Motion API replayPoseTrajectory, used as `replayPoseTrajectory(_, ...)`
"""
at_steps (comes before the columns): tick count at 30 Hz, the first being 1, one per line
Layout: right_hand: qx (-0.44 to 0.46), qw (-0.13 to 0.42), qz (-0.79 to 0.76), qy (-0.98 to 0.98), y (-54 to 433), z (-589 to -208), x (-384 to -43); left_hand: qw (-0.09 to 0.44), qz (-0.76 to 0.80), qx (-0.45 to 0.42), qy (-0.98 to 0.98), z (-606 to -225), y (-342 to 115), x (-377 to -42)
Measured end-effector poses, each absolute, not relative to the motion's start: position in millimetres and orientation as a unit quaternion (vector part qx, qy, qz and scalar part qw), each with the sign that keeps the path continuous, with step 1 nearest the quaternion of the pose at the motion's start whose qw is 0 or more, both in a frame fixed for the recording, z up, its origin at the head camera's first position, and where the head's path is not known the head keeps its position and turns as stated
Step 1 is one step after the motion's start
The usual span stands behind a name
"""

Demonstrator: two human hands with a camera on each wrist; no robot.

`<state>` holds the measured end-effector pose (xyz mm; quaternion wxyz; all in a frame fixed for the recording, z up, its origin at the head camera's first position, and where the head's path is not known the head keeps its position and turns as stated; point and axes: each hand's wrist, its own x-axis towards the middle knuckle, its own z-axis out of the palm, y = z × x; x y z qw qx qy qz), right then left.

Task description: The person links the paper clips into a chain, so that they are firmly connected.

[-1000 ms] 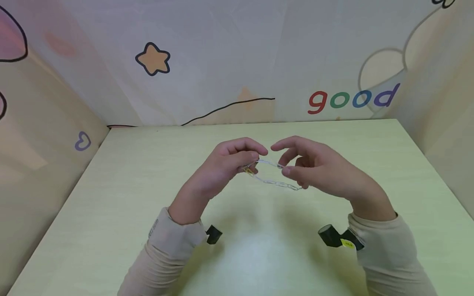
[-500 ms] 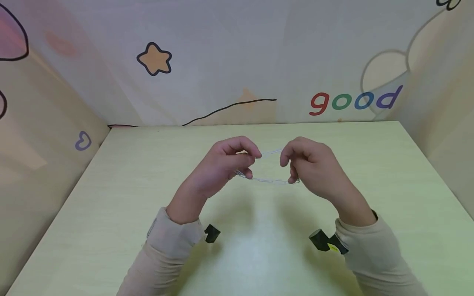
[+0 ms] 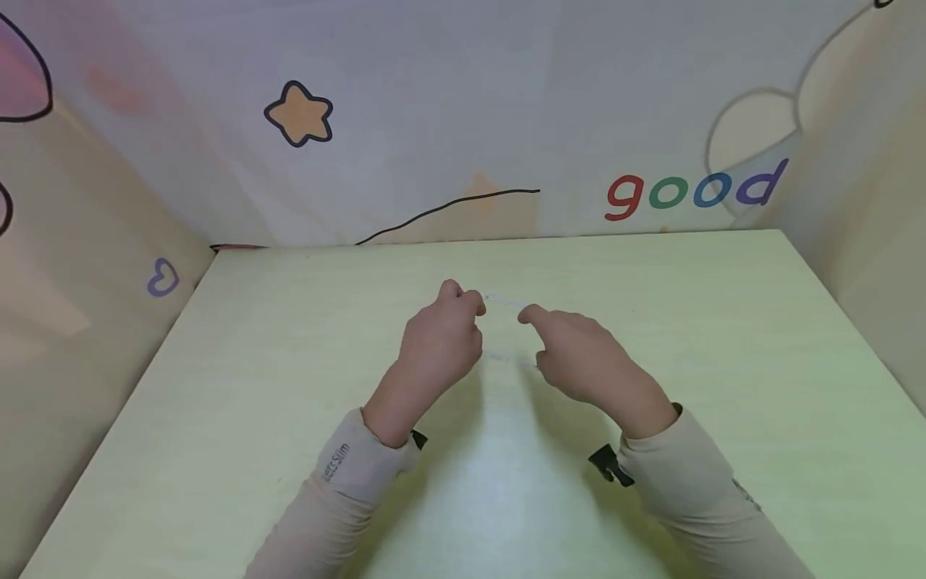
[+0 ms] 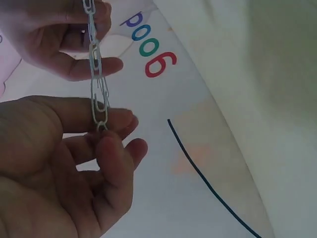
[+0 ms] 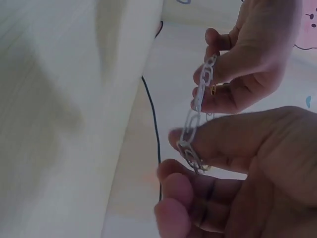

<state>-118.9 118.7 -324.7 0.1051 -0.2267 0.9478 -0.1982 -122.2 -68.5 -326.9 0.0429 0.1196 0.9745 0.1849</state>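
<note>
A looped chain of silvery-white paper clips (image 3: pixel 506 302) hangs in the air between both hands, its two strands faint in the head view. My left hand (image 3: pixel 443 342), back facing the camera, holds the loop's left side. In the left wrist view, its thumb and finger pinch a link at the lower end of the chain (image 4: pixel 98 96). My right hand (image 3: pixel 586 359) holds the other side. Seen from the right wrist, the chain (image 5: pixel 190 128) runs over the thumb and down between thumb and fingers. A yellow clip (image 5: pixel 213 89) shows by the left hand's fingers.
Below the hands lies a pale green-yellow tabletop (image 3: pixel 304 322). A printed backdrop (image 3: pixel 448 112) with a star and the word "good" rises at the table's back edge, and printed side panels flank it. Black wrist-camera mounts (image 3: pixel 609 465) sit under the sleeves.
Both hands have turned so their backs face the camera more. The right hand has shifted left and lower over the second. The paper clip chain stays stretched between them.
</note>
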Motion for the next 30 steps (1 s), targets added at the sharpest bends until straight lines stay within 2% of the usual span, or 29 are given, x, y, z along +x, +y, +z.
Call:
replayPoseTrajectory(4,-0.233,0.176,-0.196,0.936,122,-340,-124,0.124,0.151,0.173,0.965,-339,-70,-128)
replayPoseTrajectory(8,-0.263,0.215,-0.185,0.922,118,-360,-129,0.193,0.134,0.206,0.950,-356,-71,-131)
replayPoseTrajectory(13,-0.266,0.241,-0.169,0.918,108,-373,-129,0.196,0.109,0.204,0.953,-371,-74,-133)
replayPoseTrajectory(30,-0.238,0.259,-0.179,0.919,112,-376,-134,0.202,0.135,0.206,0.948,-379,-83,-138)
